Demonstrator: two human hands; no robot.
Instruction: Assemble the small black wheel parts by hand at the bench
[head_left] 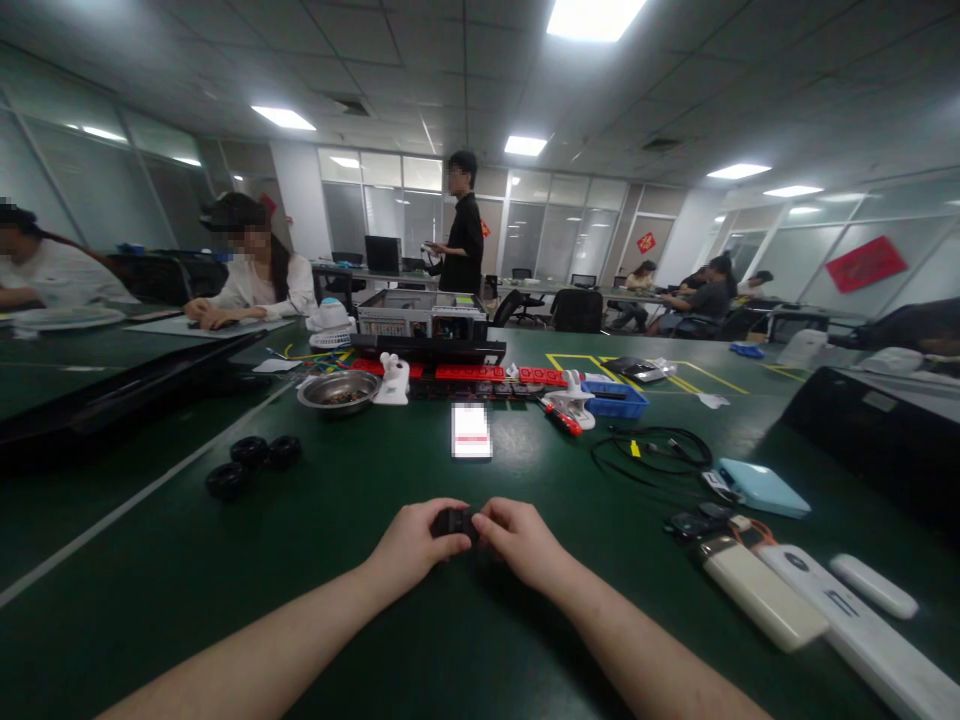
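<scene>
My left hand (411, 548) and my right hand (521, 540) meet at the middle of the green table (315, 600), near its front edge. Both are closed around one small black object (454, 521), which looks like a small rubber wheel; only its top shows between my fingers. Three similar black wheels (253, 462) lie on the table to the left, apart from my hands. A phone (472, 431) with a lit screen lies flat just beyond my hands.
A metal bowl (338, 390), red parts (471, 373), a blue tray (615, 400) and an open computer case (424, 318) stand further back. Cables (651, 450), a blue case (761, 487) and white power banks (765, 595) lie to the right. People sit at the left and far tables; one stands.
</scene>
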